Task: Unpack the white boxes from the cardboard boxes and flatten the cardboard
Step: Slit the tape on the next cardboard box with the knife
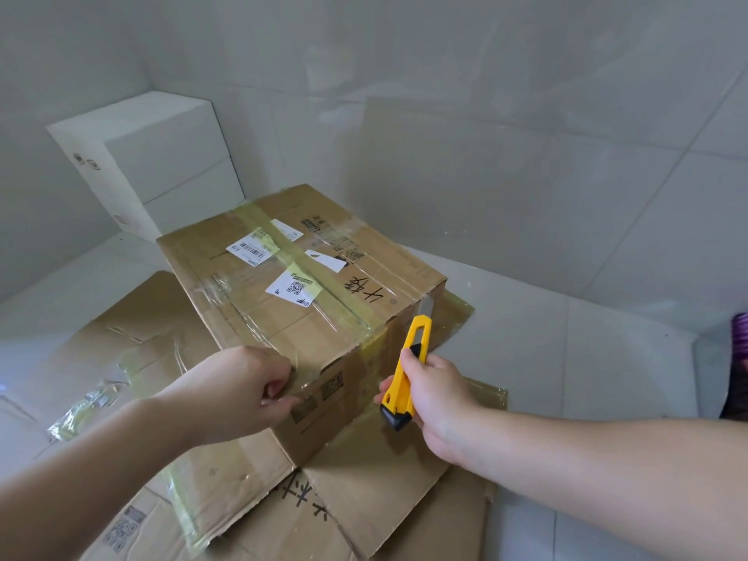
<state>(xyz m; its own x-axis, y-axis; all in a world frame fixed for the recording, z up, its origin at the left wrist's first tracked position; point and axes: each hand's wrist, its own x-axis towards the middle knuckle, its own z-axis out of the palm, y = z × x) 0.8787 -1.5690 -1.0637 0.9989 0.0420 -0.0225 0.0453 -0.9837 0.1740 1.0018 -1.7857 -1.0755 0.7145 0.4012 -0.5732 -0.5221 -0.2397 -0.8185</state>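
A taped-up cardboard box (283, 285) with white labels and yellowish tape stands on flattened cardboard (364, 500). My left hand (243, 390) grips the box's near corner, fingers curled over its top edge. My right hand (433, 394) grips a yellow utility knife (406, 370). Its blade is out and sits against the box's right side just under the top edge. Two white boxes (162, 164) stand stacked in the far left corner against the wall.
Crumpled clear tape (81, 410) lies on the flattened cardboard at the left. A white tiled floor (587, 358) lies around the cardboard and tiled walls close in behind. A purple object (738, 338) shows at the right edge.
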